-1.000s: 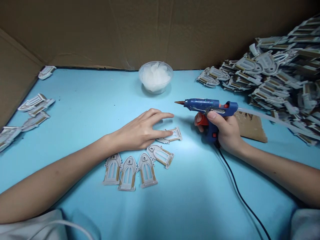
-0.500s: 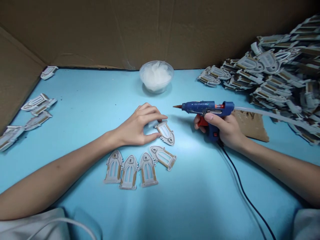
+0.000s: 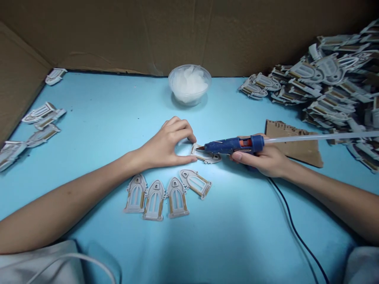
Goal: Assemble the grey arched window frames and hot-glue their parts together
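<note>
Between the thumb and forefinger of my left hand [image 3: 173, 144] is a small arched window piece [image 3: 211, 158], white and grey with a tan edge, lying near the table's middle. My right hand [image 3: 266, 159] grips a blue glue gun [image 3: 226, 146] with a clear glue stick [image 3: 310, 137] coming out of its back. The gun's nozzle tip is at the flat end of the window piece, beside my left fingertips; whether it touches cannot be made out. Just below lie several similar arched pieces [image 3: 154, 201] in a row, the rightmost one [image 3: 196, 183] tilted.
A clear bowl [image 3: 190, 86] of white translucent pieces stands at the back. Piled arched pieces [image 3: 322, 86] fill the back right, near a cardboard scrap [image 3: 296, 144]. Several more [image 3: 44, 114] lie at left. Cardboard walls [image 3: 118, 35] edge the blue table; a black cord [image 3: 293, 225] runs right.
The glue gun has come down and left, its nozzle now at the window piece. That piece has turned, its pointed end now facing right. The view has shifted slightly.
</note>
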The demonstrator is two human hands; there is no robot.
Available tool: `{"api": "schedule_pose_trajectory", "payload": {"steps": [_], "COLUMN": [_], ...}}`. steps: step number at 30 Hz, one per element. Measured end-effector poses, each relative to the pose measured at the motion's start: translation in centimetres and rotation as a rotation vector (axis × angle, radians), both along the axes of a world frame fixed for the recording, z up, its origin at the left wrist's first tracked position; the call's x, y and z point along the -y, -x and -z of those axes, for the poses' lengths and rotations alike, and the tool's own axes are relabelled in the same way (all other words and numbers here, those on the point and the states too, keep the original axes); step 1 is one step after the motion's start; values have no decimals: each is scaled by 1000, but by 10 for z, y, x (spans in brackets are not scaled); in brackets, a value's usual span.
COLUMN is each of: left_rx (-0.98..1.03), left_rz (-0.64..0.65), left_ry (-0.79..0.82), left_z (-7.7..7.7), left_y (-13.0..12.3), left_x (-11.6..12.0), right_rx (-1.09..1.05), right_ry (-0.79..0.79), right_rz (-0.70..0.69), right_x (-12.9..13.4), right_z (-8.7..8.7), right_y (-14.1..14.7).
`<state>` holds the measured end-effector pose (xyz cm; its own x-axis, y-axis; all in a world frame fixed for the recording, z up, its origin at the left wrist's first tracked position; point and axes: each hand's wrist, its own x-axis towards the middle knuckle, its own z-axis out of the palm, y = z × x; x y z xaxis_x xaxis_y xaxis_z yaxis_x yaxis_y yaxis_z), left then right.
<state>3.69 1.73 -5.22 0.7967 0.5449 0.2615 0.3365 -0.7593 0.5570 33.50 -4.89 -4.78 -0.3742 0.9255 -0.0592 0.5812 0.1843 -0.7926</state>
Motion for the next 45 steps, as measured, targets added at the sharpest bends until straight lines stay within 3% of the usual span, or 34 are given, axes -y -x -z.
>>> {"api": "schedule_pose_trajectory", "payload": {"steps": [12, 45], "left_rx": [-5, 33], "left_rz": [-1, 11], "left_ry": [-5, 41], "left_z": [1, 1], "left_y": [0, 1], "left_x": [-1, -4], "right_rx": [6, 11], "right_ry": [-31, -59], "right_rz": [-76, -78], "right_x": [-3, -2], "right_z": [-5, -13], "right_y": [4, 9]}}
